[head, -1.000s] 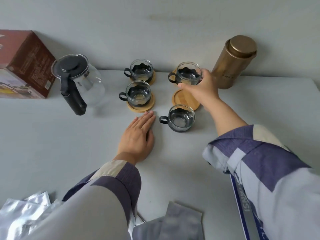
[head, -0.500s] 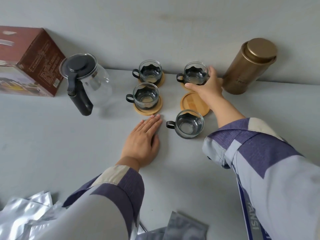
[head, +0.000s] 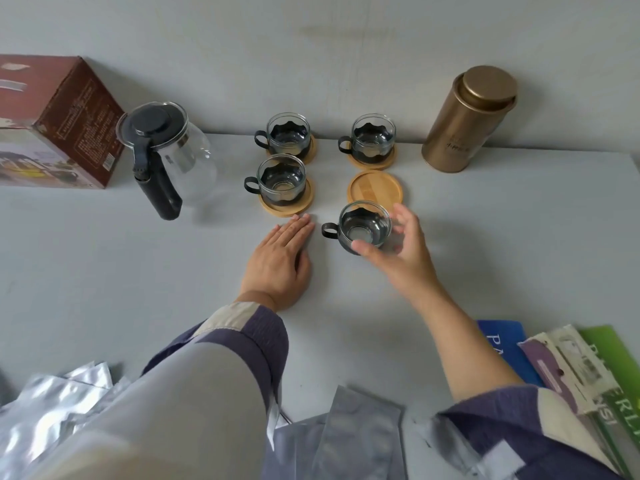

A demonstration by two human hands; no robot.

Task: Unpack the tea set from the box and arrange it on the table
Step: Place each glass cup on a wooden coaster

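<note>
on the desk the box sits far left with the glass teapot beside it, then three cups on wooden coasters. the left hand lies flat, its grip spread on the desk. right of it the right hand curls its grip around the fourth cup, just before the bare coaster; a gold tin stands far right.

The pale grey table carries a brown cardboard box, a glass teapot, four round bamboo coasters, a gold cylindrical tin and silver foil bags.
</note>
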